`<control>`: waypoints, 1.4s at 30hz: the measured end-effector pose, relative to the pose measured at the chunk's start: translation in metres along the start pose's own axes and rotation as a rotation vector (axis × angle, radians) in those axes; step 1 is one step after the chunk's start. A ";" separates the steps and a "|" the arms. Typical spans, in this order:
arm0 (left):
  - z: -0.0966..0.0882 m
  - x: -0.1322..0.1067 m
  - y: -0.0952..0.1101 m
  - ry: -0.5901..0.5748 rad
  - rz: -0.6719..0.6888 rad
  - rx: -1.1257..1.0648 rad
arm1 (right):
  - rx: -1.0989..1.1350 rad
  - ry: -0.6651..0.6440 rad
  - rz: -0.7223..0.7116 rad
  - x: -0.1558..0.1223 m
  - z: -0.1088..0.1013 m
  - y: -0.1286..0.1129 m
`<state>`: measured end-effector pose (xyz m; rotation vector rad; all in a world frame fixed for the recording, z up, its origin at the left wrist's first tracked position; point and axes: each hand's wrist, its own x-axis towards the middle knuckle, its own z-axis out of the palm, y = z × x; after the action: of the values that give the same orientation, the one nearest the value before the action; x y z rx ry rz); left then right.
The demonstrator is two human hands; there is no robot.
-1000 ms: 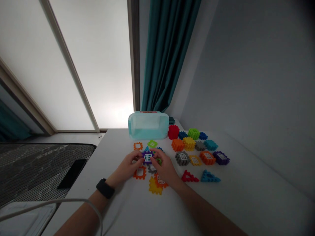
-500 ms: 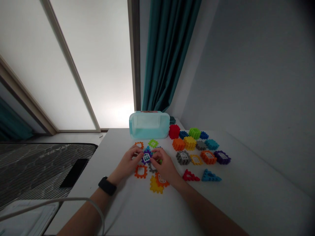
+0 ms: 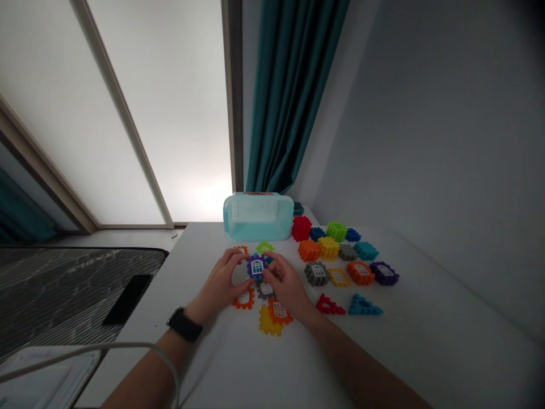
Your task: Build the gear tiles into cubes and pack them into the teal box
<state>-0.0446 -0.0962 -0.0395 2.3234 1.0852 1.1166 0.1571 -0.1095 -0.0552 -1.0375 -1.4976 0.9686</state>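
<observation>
Between my two hands is a purple toothed building tile [image 3: 257, 266] with a white window pattern, with bits of blue showing at its edge. My left hand [image 3: 221, 279] grips its left side between thumb and fingers. From the right, the fingers of my right hand [image 3: 289, 284] close on the same tile. Just below it lies a grey window tile [image 3: 266, 290]. An orange frame tile [image 3: 244, 300] is partly under my left hand. Nearer to me, an orange window tile [image 3: 280, 312] overlaps a yellow tile [image 3: 269, 322]. A green tile [image 3: 264, 247] lies beyond my fingers.
A clear teal bin [image 3: 258, 218] stands at the table's back. To the right sit stacked tiles, including red [image 3: 301, 228], yellow [image 3: 328, 247] and purple [image 3: 384, 272], plus red [image 3: 330, 304] and blue triangles [image 3: 365, 305]. A cable [image 3: 128, 345] crosses the lower left.
The purple tile has shifted slightly right and away from me and now faces up more squarely. My left hand has opened wider around its left side.
</observation>
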 end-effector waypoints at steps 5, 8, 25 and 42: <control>-0.002 0.000 0.000 0.031 0.036 0.038 | 0.015 -0.015 -0.001 0.000 0.001 0.003; -0.002 -0.001 -0.002 0.029 0.052 0.063 | 0.020 -0.018 0.004 0.000 0.000 0.005; -0.008 -0.004 -0.003 0.132 0.036 0.168 | -0.489 -0.017 -0.402 -0.002 -0.011 -0.004; -0.008 -0.003 -0.003 0.143 0.090 0.124 | -0.505 0.017 -0.570 0.000 -0.014 -0.009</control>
<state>-0.0535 -0.0963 -0.0378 2.4412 1.1401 1.3013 0.1695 -0.1115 -0.0447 -0.8690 -1.9286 0.1800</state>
